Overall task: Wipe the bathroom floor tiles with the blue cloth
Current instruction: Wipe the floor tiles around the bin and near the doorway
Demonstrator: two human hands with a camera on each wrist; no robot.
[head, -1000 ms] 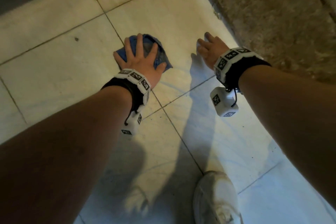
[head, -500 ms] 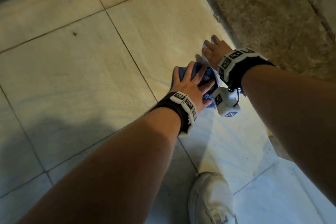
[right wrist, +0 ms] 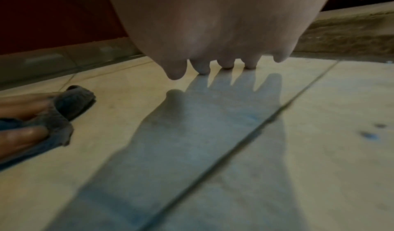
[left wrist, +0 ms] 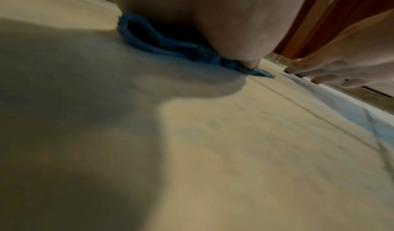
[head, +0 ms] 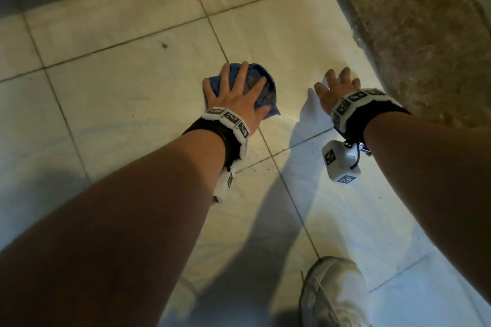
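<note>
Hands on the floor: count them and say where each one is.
2. The left hand presses the blue cloth flat on a floor tile; the right hand rests its fingertips on bare tile near the stone ledge.

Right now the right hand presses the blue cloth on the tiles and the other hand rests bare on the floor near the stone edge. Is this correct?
Not quite: the hands are swapped. In the head view the left hand presses the blue cloth on the tiles, and the right hand rests bare on the floor near the stone edge.
</note>
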